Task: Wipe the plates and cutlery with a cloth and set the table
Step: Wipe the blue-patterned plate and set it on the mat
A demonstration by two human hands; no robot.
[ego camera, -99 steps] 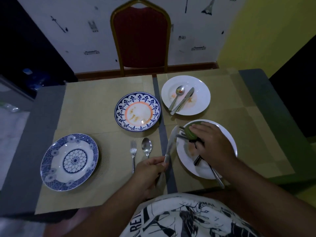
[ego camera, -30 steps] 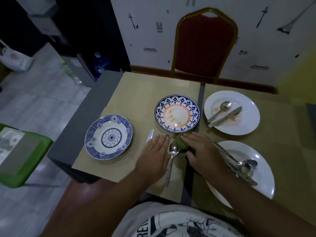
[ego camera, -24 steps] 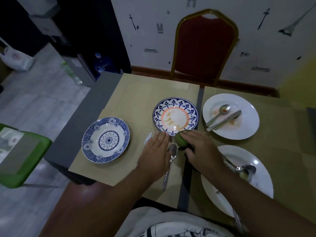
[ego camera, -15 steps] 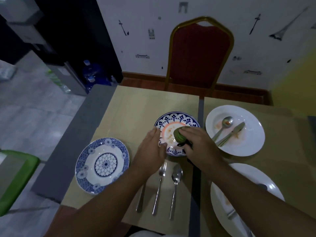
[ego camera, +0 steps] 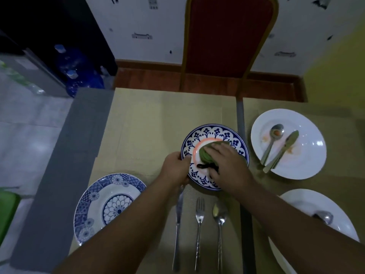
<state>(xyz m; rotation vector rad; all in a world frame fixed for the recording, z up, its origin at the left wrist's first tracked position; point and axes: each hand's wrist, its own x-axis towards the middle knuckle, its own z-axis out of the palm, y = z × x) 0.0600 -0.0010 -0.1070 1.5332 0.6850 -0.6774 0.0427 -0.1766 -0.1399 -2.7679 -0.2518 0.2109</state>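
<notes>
Left grip (ego camera: 174,169) pinches patterned plate (ego camera: 213,132) rim, thumb on top, fingertips out of sight; beside it, right grip (ego camera: 227,165) curls over green cloth (ego camera: 204,153), hiding most of it.

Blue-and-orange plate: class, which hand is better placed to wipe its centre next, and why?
Right. The right hand holds the green cloth on the blue-and-orange plate, while the left hand grips its left rim, holds no cloth, and best steadies it.

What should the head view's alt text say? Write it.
The right hand holds a green cloth on a patterned plate whose rim the left hand grips. Knife, fork and spoon lie nearer the person.
</notes>
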